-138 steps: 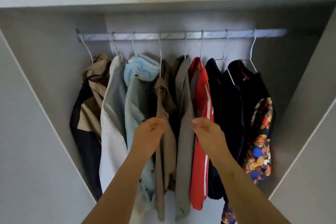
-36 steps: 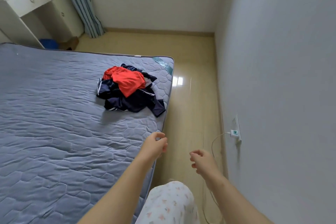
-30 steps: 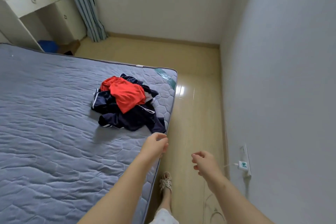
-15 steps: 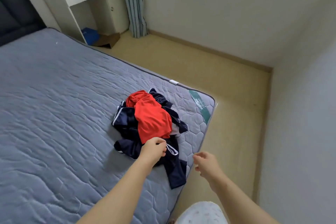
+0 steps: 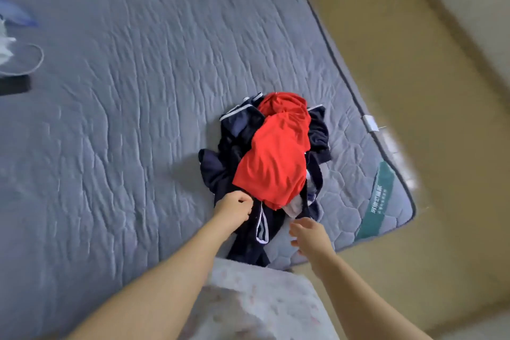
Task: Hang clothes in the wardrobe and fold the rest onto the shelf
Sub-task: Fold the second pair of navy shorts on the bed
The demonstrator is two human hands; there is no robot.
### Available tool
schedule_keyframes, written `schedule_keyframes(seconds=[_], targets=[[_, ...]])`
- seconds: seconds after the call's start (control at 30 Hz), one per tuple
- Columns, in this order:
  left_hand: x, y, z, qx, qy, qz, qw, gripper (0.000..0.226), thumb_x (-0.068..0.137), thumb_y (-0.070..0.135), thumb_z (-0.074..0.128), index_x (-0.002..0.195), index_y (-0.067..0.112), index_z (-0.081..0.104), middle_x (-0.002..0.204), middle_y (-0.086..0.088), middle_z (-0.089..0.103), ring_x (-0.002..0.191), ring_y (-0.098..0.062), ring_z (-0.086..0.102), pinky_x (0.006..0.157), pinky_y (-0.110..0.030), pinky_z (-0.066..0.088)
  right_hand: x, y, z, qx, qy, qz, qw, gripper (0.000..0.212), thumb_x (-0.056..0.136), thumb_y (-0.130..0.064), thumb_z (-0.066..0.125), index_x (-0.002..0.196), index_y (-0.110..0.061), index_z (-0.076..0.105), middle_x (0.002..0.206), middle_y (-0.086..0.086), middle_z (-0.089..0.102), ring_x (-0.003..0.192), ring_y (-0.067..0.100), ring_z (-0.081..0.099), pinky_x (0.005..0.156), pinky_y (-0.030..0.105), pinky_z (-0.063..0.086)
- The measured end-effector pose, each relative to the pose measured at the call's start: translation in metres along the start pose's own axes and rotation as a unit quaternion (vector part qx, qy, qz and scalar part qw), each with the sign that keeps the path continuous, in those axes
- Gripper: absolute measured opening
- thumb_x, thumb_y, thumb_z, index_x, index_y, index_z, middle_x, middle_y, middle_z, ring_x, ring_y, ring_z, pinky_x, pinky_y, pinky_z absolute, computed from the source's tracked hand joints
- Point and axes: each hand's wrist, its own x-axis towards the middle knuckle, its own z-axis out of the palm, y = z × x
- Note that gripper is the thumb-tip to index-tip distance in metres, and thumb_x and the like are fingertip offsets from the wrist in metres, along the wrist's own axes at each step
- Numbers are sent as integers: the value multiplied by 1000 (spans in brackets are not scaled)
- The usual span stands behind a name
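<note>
Cloth with a pale floral print [image 5: 262,303] covers the person's knee at the bottom edge, between the two bare forearms. The left hand [image 5: 234,205] has its fingers curled in over the near edge of a navy garment with white piping [image 5: 248,246]; whether they pinch the fabric cannot be told. The right hand [image 5: 306,232] hovers just right of that garment, fingers loosely spread, holding nothing. Just beyond both sets of fingers, a crumpled bright red garment [image 5: 276,157] tops the navy clothes on the grey quilted mattress [image 5: 124,119]. Right of the right fingers, a teal label [image 5: 378,201] marks the mattress corner, with tan floor [image 5: 414,91] farther right.
</note>
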Motion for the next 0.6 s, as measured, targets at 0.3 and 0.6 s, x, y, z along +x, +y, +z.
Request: schedule_keyframes(seconds=[0.3, 0.6], targets=[[38, -32, 80, -36, 28, -139, 989, 20, 85, 15, 45, 72, 24, 57, 76, 2, 63, 85, -24, 65, 65, -26, 42, 91, 11, -33, -170, -99, 58, 979, 16, 89, -12, 41, 88, -8, 57, 86, 10, 54, 78, 23, 49, 68, 32, 38], [79, -73, 116, -25, 18, -150, 988, 27, 85, 11, 43, 68, 27, 57, 78, -2, 63, 90, -33, 65, 80, -37, 54, 140, 38, -16, -216, -123, 82, 965, 23, 93, -8, 39, 103, -3, 58, 98, 15, 58, 98, 31, 59, 80, 37, 44]])
